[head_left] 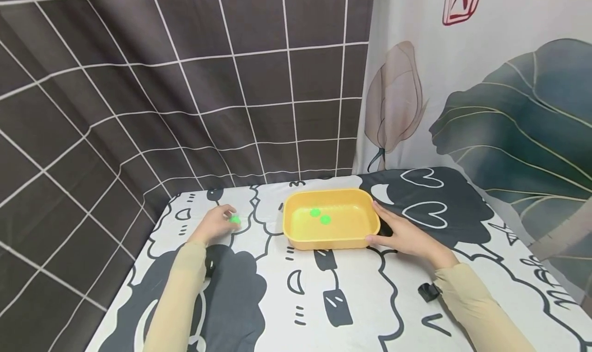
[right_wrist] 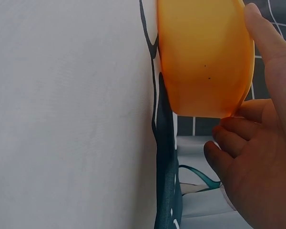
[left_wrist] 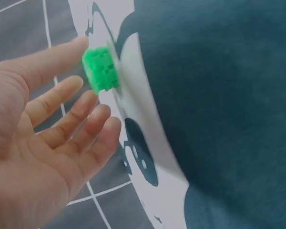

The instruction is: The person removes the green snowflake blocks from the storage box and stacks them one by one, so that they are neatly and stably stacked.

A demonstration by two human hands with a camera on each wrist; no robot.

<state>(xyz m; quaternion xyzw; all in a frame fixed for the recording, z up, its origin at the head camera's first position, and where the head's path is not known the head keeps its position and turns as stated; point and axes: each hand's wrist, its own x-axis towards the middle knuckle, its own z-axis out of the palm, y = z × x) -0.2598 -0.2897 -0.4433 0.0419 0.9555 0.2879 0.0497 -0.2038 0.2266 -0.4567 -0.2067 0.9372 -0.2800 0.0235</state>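
My left hand [head_left: 216, 223] is at the table's left side beside a small green block [head_left: 235, 219] with a notched surface. In the left wrist view the green block [left_wrist: 101, 69] sits on the cloth by the thumb tip, the other fingers loosely spread below. My right hand [head_left: 407, 234] holds the right end of a yellow plastic basin [head_left: 330, 244], thumb at the near corner and fingers along the far side. Two green pieces [head_left: 326, 220] lie on the basin's floor. In the right wrist view the thumb presses the rim of the basin [right_wrist: 205, 57].
A white cloth [head_left: 277, 300] with black and grey cartoon prints covers the table. Behind hangs a dark curtain [head_left: 259, 79] with a white grid, and at right a pale curtain [head_left: 416, 13] with leaf prints. A small black object [head_left: 429, 292] shows at the right wrist.
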